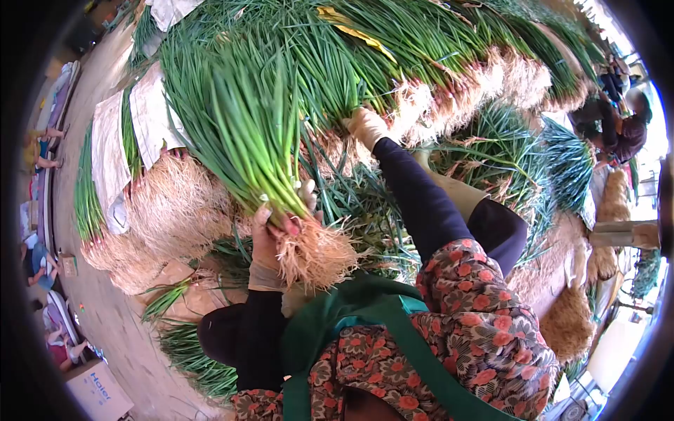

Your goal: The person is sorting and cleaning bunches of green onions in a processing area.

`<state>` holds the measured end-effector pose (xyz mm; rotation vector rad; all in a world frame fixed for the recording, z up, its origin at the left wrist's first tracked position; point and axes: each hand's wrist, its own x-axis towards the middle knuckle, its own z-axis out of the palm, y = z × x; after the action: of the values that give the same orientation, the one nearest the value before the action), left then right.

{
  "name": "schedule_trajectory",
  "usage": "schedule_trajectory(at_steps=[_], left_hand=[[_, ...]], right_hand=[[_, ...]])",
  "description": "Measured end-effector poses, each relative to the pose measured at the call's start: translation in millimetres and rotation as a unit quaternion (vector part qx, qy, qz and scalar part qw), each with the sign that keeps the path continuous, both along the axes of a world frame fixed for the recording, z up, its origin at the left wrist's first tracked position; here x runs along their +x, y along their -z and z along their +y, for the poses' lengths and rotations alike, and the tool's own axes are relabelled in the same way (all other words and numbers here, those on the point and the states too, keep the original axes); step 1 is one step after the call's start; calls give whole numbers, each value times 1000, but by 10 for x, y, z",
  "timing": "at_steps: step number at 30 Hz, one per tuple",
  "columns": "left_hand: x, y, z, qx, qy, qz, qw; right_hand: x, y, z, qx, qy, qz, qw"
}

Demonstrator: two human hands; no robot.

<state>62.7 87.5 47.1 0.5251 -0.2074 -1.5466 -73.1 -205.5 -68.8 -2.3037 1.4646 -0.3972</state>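
Observation:
My gloved left hand (265,245) is wrapped round the lower stems of a bunch of green onions (256,133). The leaves point up and away from me, while the pale tangled roots (316,256) hang toward my lap. Farther out and to the right, my gloved right hand (368,128) has its fingers closed on stems at the edge of a heap of green onions (393,49). Its fingertips are partly hidden among the leaves. A row of reddish bulbs and bushy roots (484,81) runs along the near side of that heap.
Loose leaves (379,217) cover the ground between my knees. White cloths (112,158) drape over bundles at left. Another person (628,130) sits at far right. Several people are along the left edge, and a cardboard box (98,389) stands at lower left.

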Motion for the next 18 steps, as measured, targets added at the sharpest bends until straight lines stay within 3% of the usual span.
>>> schedule_trajectory(at_steps=[2,5,7,9,10,11,13,15,16,18], left_hand=[[-61,68,23,39,9,50,998],[-69,88,44,19,20,100,995],[-48,177,47,-19,25,83,996],[-55,260,56,-49,18,52,997],[-46,335,76,-36,11,54,998],[-10,438,90,-24,4,55,998],[100,708,129,-4,-6,41,999],[305,1235,200,-4,-4,-7,1000],[392,1433,234,-4,2,-31,1000],[255,1029,209,-16,12,-37,999]], right_hand=[[-193,-65,6,134,-7,-165,977],[-619,-309,442,374,12,-387,843],[-746,-361,867,482,-19,-422,768],[-621,-226,1241,508,-78,-412,752],[-506,-846,1506,593,-61,-377,709],[-324,-531,1645,559,-54,-469,681],[-186,-738,1579,603,-115,-353,707],[24,-856,1516,636,-68,-395,659],[80,-904,1459,586,-75,-417,690],[232,-462,1328,474,-56,-342,809]])
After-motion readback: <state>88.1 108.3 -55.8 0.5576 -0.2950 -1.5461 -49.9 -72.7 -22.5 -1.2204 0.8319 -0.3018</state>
